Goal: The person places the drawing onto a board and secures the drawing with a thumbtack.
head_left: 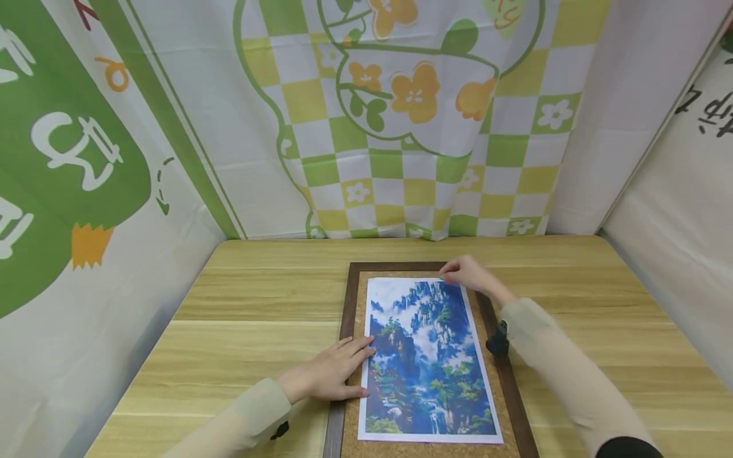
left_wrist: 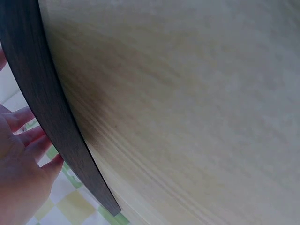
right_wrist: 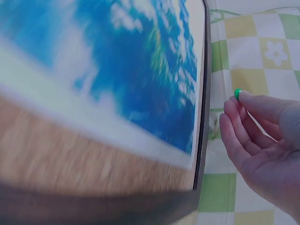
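DONE: landscape print (head_left: 426, 362) laid on corkboard (head_left: 496, 389), lower centre | left hand (head_left: 335, 371): spread, fingertips on print | right hand (head_left: 468, 273): pinching green pin (right_wrist: 237, 93) | OUTSTANDING, apparently: pinning

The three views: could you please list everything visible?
Printed curtains: count unclear, white, green, yellow, back and sides
Table: one, light brown, before curtains
Corkboard: one, tan, brown frame, on table
Landscape print: one, mostly blue, on corkboard
Apparent pushpin: one, green, between right fingers
Rounded object: one, black, head view's lower right
Wrist devices: two, black, by cuffs
Sleeves: two, cream, over table
Left hand: one, bare, at print's left edge
Right hand: one, bare, at print's top edge
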`<state>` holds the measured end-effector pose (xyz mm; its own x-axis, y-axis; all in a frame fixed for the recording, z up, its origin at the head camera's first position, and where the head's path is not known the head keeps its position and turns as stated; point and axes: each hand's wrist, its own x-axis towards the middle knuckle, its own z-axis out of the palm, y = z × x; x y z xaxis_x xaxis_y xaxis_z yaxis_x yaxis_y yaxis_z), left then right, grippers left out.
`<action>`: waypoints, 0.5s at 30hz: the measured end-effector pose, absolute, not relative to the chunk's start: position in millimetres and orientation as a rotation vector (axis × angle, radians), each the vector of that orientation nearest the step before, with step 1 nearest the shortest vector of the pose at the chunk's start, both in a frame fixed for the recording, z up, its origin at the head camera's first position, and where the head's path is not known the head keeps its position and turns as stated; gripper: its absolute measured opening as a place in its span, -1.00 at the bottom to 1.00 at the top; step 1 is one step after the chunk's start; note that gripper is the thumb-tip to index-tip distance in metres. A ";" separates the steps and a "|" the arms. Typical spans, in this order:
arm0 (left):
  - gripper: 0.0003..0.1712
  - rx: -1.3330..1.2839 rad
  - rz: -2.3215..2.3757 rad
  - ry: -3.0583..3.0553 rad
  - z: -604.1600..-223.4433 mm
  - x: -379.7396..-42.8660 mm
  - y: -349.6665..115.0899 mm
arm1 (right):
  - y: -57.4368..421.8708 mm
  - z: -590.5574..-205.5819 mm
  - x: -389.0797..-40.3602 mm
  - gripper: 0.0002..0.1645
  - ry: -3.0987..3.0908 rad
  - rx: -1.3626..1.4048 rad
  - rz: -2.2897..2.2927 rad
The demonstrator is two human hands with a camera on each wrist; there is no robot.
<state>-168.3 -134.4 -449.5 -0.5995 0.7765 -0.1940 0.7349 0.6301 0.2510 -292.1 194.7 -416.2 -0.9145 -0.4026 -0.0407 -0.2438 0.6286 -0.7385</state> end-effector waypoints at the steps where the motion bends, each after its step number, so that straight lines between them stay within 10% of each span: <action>1: -0.17 1.225 0.207 2.573 -449.7 -168.2 -134.5 | 191.4 -416.6 -293.7 -0.71 2.634 -0.498 -1.187; 15: -0.18 1.208 0.203 2.575 -452.5 -168.2 -135.1 | 158.7 -434.7 -311.7 -0.73 2.579 -0.286 -1.359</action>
<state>-168.2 -135.1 -452.5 -0.6072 0.7692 -0.1990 0.7285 0.6389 0.2471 -311.7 158.7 -434.7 -0.9587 -0.2676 -0.0961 -0.0721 0.5556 -0.8283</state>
